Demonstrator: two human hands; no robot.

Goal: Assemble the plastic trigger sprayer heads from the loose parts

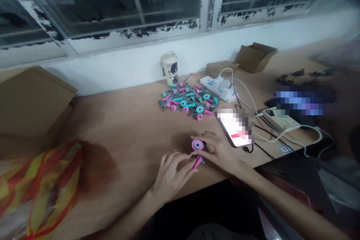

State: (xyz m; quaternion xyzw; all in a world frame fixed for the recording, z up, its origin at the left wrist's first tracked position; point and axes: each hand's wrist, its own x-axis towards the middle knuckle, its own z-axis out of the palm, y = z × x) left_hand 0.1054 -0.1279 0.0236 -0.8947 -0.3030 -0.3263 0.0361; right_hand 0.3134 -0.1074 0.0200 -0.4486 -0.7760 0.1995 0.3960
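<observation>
My left hand (172, 174) rests near the front edge of the wooden table (123, 127), its fingers curled and pinching the lower end of a small pink plastic part (197, 162). My right hand (218, 150) grips the same assembly from the right, around a pink wheel with a teal centre (197, 144) and a dark grey piece. Both hands touch this one small toy piece. Farther back lies a pile of several pink, teal and grey parts (188, 101).
A paper cup (169, 68) stands behind the pile. A phone (234, 127) lies right of my hands, with a power strip (218, 87), cables and a charger (281, 120). Cardboard boxes (255, 57) stand at the back right, another box (30, 101) and a red-yellow bag (39, 187) at the left.
</observation>
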